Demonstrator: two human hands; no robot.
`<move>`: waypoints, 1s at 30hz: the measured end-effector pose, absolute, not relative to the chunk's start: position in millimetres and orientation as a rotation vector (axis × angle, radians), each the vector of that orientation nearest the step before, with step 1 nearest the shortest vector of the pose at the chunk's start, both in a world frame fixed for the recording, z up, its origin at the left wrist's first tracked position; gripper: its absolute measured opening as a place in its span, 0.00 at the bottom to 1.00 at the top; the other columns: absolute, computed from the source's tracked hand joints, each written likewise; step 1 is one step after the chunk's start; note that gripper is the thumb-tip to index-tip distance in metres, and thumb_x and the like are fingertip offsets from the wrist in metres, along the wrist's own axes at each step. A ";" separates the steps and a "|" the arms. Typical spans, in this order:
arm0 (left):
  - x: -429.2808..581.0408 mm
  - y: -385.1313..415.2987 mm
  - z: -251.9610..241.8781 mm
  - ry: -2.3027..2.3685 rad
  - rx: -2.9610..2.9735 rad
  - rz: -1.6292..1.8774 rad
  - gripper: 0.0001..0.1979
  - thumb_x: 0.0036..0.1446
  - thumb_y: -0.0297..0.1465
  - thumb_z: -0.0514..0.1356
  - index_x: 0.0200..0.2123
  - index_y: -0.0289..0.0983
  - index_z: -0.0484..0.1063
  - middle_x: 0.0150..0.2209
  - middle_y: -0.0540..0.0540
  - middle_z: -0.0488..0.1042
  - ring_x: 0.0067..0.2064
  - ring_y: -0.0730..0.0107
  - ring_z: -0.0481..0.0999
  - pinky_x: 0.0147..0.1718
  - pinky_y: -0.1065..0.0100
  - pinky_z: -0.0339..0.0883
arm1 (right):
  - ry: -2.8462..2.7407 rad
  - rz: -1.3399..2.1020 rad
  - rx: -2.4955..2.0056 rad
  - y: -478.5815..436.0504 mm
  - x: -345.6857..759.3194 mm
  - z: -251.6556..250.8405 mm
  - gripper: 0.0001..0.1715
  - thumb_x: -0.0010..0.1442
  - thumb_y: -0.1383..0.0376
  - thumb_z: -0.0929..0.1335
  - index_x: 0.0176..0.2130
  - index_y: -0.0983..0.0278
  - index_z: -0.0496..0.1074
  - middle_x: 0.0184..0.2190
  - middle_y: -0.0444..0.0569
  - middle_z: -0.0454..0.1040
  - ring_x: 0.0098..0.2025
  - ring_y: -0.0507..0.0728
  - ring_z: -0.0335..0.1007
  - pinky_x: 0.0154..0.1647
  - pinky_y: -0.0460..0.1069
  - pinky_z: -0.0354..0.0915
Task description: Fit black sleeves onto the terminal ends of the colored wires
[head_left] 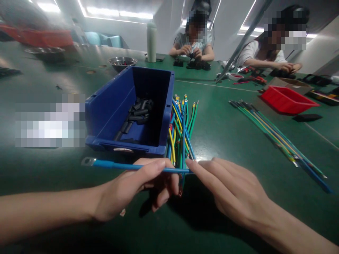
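Toward the near edge of the green table, one blue cable is held crosswise; its left end is already fitted with a metal lug, its right end covered. Behind it, dark tube pieces are kept in a blue bin. At the bin's right edge, a mixed cable bundle is piled; farther right, a dark-tipped cable set is laid apart. Work is judged partway, the bundle apparently left. The cable is pinched by the left hand, lower fingers loosely curled; it is met by the right hand's forefinger, thumb hidden, grip undeterminable.
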State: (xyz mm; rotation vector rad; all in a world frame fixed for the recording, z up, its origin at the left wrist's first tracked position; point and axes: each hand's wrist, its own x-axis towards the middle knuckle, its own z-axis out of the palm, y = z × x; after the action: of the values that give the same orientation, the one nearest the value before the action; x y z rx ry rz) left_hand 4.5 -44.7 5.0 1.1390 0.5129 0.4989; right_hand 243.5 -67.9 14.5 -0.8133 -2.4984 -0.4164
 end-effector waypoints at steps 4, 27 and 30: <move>4.8 -43.8 3.7 0.510 1.131 0.481 0.23 0.70 0.46 0.49 0.36 0.33 0.73 0.26 0.49 0.68 0.28 0.72 0.67 0.27 0.73 0.63 | -2.471 -0.350 -0.834 -68.8 242.3 11.5 0.18 0.66 0.79 0.55 0.50 0.71 0.66 0.26 0.44 0.68 0.26 0.51 0.59 0.25 0.46 0.58; 9.1 -39.9 11.7 0.573 1.151 0.403 0.23 0.69 0.46 0.50 0.34 0.32 0.69 0.27 0.49 0.67 0.29 0.72 0.67 0.28 0.72 0.61 | -2.409 -0.275 -0.813 -66.2 243.9 3.3 0.17 0.65 0.75 0.65 0.53 0.71 0.69 0.33 0.49 0.76 0.29 0.53 0.64 0.28 0.49 0.59; 9.5 -40.3 15.1 0.564 1.197 0.369 0.24 0.68 0.49 0.51 0.34 0.33 0.70 0.27 0.49 0.67 0.29 0.71 0.67 0.29 0.71 0.62 | -2.438 -0.273 -0.787 -67.4 244.6 1.4 0.18 0.66 0.72 0.66 0.55 0.70 0.69 0.29 0.46 0.74 0.27 0.52 0.64 0.26 0.49 0.58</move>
State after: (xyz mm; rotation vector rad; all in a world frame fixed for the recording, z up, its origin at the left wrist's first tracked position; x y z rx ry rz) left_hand 9.5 -40.3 15.1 1.1970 0.5643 0.3692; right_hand 244.6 -67.4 1.4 -0.7874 -2.4382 -0.2733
